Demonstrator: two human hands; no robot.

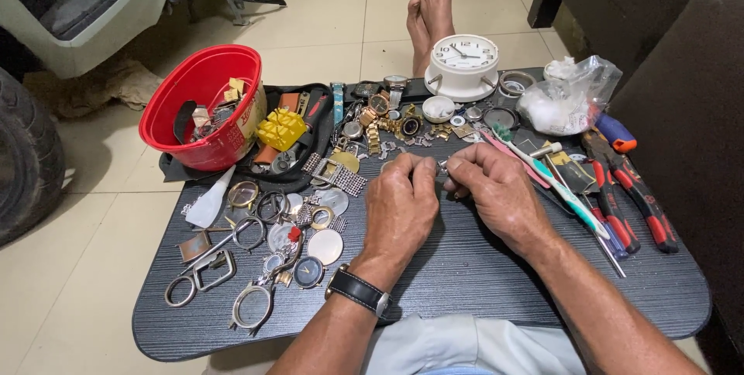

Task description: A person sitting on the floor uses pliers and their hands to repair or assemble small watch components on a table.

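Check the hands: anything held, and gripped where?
Both hands, left hand and right hand, pinch a small metal part between their fingertips, one at each end. What the part is cannot be told.

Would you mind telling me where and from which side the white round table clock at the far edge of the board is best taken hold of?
Probably best to grip the white round table clock around its rim, coming down from above with fingers spread to either side. It lies face up, so the rounded side wall is exposed all round, while the small white bowl and metal rings crowd its near side on the dark board.
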